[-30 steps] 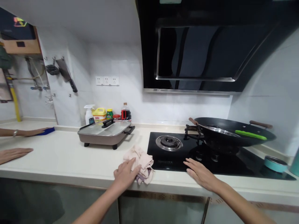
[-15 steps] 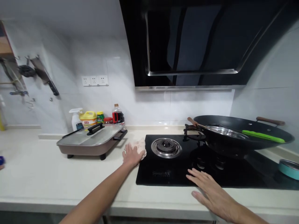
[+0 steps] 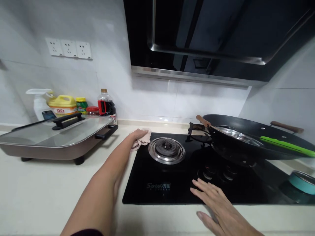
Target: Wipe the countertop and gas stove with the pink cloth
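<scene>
My left hand (image 3: 138,133) presses on a crumpled pale pink cloth (image 3: 143,140) at the back left corner of the black glass gas cooktop (image 3: 152,177). Its fingers are partly hidden, bunched against the cloth. Just right of the cloth sits the burner (image 3: 166,150), bare, with a shiny metal ring. My right hand (image 3: 214,201) is open and holds nothing, fingers spread over the front edge of the cooktop, near the control knobs (image 3: 208,172).
A large black wok (image 3: 236,147) with a green-handled utensil (image 3: 285,145) covers the right burner. A teal round container (image 3: 302,183) stands far right. On the left are a lidded electric pan (image 3: 49,150), a spray bottle (image 3: 40,103) and a dark sauce bottle (image 3: 107,105). The range hood (image 3: 197,36) hangs above.
My left hand has pushed the cloth back along the cooktop's left edge toward the wall. The view has moved closer and tilted. My right hand stays spread near the front edge.
</scene>
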`<state>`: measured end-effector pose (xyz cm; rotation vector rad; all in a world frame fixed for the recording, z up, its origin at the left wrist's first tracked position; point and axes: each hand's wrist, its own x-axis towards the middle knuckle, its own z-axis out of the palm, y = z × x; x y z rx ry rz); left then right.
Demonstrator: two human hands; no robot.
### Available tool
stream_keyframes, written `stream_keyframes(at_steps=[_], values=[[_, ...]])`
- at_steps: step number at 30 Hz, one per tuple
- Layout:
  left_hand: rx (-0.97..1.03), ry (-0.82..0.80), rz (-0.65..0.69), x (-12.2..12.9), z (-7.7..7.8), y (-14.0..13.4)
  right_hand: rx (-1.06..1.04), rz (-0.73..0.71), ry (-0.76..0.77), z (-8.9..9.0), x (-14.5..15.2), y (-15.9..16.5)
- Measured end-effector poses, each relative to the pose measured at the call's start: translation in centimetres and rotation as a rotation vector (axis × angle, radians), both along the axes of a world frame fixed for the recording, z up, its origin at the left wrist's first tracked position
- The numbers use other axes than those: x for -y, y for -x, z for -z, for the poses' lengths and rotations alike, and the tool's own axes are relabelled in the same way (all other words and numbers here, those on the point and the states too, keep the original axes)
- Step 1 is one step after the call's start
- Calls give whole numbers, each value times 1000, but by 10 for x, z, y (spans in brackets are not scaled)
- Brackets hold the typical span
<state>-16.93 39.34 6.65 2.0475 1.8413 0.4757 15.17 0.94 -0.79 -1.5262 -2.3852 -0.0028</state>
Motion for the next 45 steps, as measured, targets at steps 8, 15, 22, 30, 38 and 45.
stream_keyframes(at_steps=[8,15,22,30,38,45], values=[[-112,-65,-33,22,13,-19,7,8,-31,8,0,-5],[-155,-26,54,63,22,-14,-24,40,-15,14,-5,-5],[-196,-31,114,137,28,0,-71,15,-46,26,-12,-14],[-220,-37,123,227,31,12,-128,-8,-79,32,-18,-15],[-203,-107,145,305,27,24,-116,31,-104,25,-13,-9],[-276,-260,243,330,35,30,-155,40,-151,28,-13,-8]])
